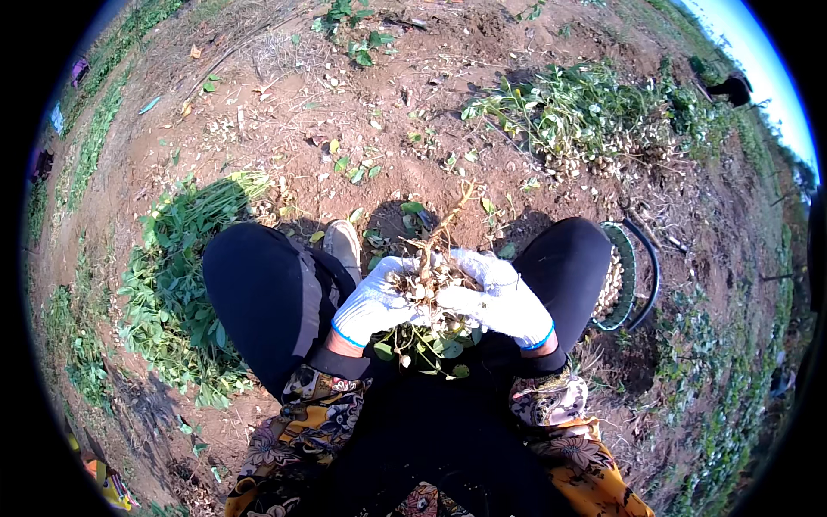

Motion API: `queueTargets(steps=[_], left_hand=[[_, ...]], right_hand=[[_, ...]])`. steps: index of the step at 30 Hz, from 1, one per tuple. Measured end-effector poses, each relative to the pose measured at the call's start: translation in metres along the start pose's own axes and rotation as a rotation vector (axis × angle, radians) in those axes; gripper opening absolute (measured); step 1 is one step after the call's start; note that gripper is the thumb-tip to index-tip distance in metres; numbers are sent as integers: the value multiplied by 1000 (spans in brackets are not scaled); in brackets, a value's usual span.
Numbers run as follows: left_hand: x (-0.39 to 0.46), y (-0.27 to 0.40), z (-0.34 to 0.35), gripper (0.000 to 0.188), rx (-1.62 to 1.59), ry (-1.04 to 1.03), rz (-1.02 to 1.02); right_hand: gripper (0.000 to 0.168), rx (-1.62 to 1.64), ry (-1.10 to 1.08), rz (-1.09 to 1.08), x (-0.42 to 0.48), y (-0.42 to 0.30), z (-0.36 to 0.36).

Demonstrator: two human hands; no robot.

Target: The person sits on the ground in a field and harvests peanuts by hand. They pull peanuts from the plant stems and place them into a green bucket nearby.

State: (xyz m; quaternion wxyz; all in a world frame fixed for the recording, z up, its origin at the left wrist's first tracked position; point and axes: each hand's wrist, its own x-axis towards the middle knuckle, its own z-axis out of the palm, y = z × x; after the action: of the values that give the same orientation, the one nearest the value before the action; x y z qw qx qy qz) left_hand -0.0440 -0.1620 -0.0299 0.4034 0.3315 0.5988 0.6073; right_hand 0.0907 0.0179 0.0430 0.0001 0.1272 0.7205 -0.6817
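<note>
Between my knees, an uprooted peanut plant (426, 274) is held with its bare root pointing away from me and its leaves toward my lap. My left hand (378, 300), in a white knit glove with a blue cuff edge, is closed around the left side of the root clump. On the right side my right hand (501, 294), in a matching glove, grips the same clump. Pale pods and thin roots show between the hands; some fingers are hidden by them. Beside my right knee stands a green basket (625, 278) with peanut pods (609, 287) inside, partly covered by the knee.
A heap of green peanut plants (181, 284) lies by my left knee. Ahead to the right is another pile of plants (581, 116) with pods on its roots. A dark curved handle (652, 274) rises at the basket's outer side. Loose leaves dot the brown soil (413, 168).
</note>
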Motion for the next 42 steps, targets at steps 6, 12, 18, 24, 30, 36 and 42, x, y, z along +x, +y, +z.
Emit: queueTargets(steps=[6, 12, 18, 24, 30, 36, 42], left_hand=[[11, -30, -9, 51, 750, -154, 393], [10, -22, -1, 36, 551, -97, 243], [1, -32, 7, 51, 76, 87, 98], [9, -38, 7, 46, -167, 114, 14], [4, -9, 12, 30, -702, 14, -149], [0, 6, 3, 37, -482, -9, -62], [32, 79, -16, 41, 706, 49, 550]], right_hand=[[25, -317, 100, -241, 0, 16, 0], [22, 433, 244, 152, -10, 19, 20], [23, 732, 312, 44, -13, 25, 37], [25, 969, 559, 54, -3, 9, 60], [27, 1040, 454, -26, -12, 17, 63], [21, 611, 305, 33, -12, -10, 42], [20, -250, 496, -313, 37, -42, 9]])
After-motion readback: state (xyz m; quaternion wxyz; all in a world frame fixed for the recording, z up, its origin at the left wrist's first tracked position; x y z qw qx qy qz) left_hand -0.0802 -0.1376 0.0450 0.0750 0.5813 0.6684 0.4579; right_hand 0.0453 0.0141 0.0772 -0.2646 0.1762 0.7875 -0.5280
